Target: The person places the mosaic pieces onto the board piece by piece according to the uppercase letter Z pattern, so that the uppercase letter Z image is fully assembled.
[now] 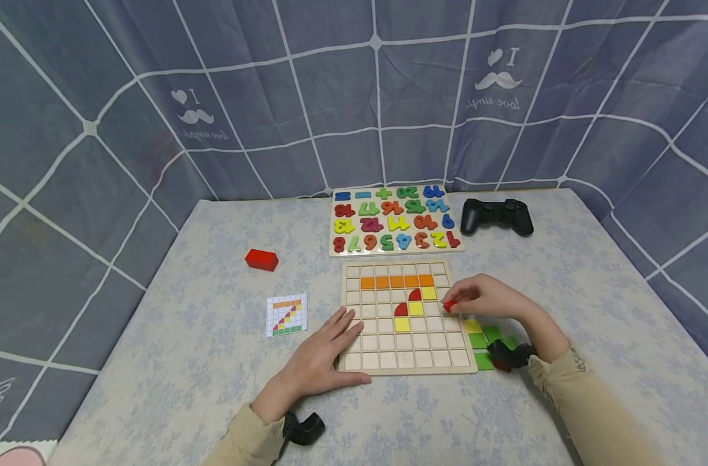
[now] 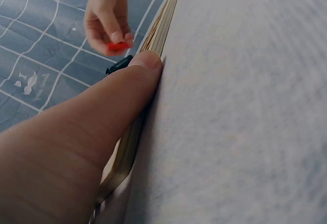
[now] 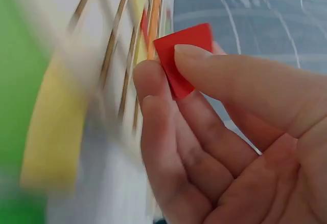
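Note:
A square wooden grid board [image 1: 389,360] lies on the table with a row of orange squares [image 1: 397,282] in its upper part. Below that row, yellow squares [image 1: 415,309] and red quarter-round tiles [image 1: 401,310] step down diagonally to the left. My right hand [image 1: 494,299] pinches a small red tile [image 3: 190,36] with a curved edge between thumb and fingers, over the board's right side. My left hand [image 1: 316,359] rests with spread fingers at the board's lower left corner, its thumb [image 2: 122,91] along the front edge.
Green tiles [image 1: 478,341] and a yellow tile [image 1: 473,325] lie right of the board, partly under my right wrist. A printed pattern card [image 1: 287,315] and a red block [image 1: 262,260] are to the left. Behind stand a number puzzle [image 1: 354,252] and a black game controller [image 1: 496,215].

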Demonstrator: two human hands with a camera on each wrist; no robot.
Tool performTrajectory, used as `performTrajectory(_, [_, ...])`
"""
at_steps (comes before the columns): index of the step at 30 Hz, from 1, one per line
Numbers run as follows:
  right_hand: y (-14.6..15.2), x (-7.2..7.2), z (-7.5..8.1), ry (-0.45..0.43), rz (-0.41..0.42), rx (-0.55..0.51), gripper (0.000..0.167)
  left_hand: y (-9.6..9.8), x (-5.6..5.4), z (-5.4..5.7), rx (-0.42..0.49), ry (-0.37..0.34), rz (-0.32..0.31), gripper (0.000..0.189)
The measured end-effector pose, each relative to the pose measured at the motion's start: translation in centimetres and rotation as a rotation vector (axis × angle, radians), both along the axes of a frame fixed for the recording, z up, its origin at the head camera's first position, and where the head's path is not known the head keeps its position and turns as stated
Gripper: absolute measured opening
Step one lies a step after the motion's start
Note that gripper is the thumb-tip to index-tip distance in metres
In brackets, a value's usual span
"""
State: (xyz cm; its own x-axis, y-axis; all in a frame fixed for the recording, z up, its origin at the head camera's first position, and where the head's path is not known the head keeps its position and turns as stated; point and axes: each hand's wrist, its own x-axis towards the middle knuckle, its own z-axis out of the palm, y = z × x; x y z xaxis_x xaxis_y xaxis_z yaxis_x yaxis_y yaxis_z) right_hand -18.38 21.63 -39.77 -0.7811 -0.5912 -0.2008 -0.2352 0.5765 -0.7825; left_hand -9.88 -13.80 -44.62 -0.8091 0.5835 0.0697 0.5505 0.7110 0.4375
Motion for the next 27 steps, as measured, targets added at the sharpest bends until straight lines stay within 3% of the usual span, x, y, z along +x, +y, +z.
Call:
performTrajectory(7, [-5.7,-0.3,0.0,0.017,0.156,0.023,0.019,0.0,0.0,-0.1,-0.015,0.001,0.004,0.093])
performTrajectory(16, [-10.9,-0.1,-0.2,0.083,0.153,0.108,0.006,0.0,0.0,-0.1,-0.010,0.003,0.006,0.093])
performTrajectory(27, [-12.2,0.5,0.0,0.194,0.140,0.198,0.008,0.0,0.0,-0.1,-0.004,0.024,-0.001,0.092])
